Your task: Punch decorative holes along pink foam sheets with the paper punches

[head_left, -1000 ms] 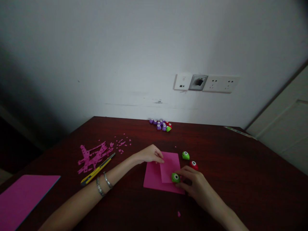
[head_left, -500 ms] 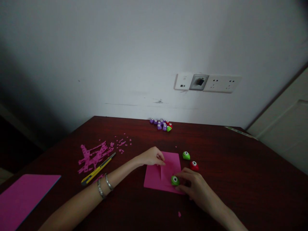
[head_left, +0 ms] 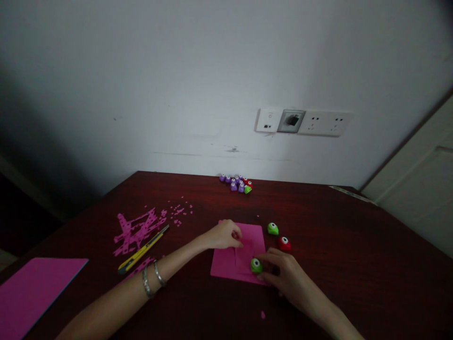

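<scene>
A pink paper sheet (head_left: 222, 263) lies on the dark red table, with a raised flap or second pink piece (head_left: 244, 252) over its right part. My left hand (head_left: 225, 234) is closed in a pinch at the upper left edge of that piece; the exact contact of the fingertips is partly hidden. A green craft punch (head_left: 256, 265) with a white top rests by the sheet's lower right, between the thumb and fingers of my right hand (head_left: 279, 268). Another green punch (head_left: 272, 229) and a red punch (head_left: 284, 243) stand just beyond that hand.
Left of my forearm lie a yellow utility knife (head_left: 143, 250), pink paper offcuts (head_left: 134, 231) and tiny punched bits (head_left: 178, 212). A larger pink sheet (head_left: 38, 288) is at the far left. Several purple, red and green punches (head_left: 233, 186) cluster near the wall with sockets (head_left: 325, 123).
My left hand has lowered slightly toward the sheet, and the raised paper edge sits a little lower. My right hand stays at the green punch; the whole view has shifted slightly.
</scene>
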A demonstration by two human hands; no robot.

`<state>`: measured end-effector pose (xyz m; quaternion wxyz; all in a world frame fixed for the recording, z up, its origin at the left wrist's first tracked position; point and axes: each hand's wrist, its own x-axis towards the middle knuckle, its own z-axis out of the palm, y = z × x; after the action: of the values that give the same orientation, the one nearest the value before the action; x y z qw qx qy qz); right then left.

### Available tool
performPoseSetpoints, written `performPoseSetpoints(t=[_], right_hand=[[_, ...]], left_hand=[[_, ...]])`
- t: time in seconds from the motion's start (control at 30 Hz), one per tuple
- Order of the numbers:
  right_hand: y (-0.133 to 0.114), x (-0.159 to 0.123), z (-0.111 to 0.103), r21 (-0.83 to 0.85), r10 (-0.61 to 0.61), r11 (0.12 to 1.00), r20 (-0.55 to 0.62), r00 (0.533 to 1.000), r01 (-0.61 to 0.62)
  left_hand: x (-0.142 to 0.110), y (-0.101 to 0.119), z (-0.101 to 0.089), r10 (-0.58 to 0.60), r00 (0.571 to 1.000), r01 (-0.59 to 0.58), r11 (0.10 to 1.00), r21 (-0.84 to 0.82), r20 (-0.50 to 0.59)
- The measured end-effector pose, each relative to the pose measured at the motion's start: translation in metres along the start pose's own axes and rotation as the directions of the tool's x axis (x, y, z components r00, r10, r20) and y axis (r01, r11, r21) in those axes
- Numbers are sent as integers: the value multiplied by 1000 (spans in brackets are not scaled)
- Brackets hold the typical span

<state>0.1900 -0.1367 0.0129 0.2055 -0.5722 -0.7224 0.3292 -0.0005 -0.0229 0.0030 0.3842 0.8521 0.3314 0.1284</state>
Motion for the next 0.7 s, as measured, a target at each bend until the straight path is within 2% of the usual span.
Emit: performPoseSetpoints(t=[0.1,0.23,0.7], right_hand=[[-1,-1,-1,-8,-16,1000,-8,1000,16],[-2,-1,-1,6,-6,1000,-5,1000,6],[-4,-2,-3,-31,-29,999,10,1000,29]], left_hand=[[-1,5,1,44,999,-44,997,70,6],[0,6,4,74,997,-75,996,54,28],[1,7,10,30,1000,-30,997,68,5]])
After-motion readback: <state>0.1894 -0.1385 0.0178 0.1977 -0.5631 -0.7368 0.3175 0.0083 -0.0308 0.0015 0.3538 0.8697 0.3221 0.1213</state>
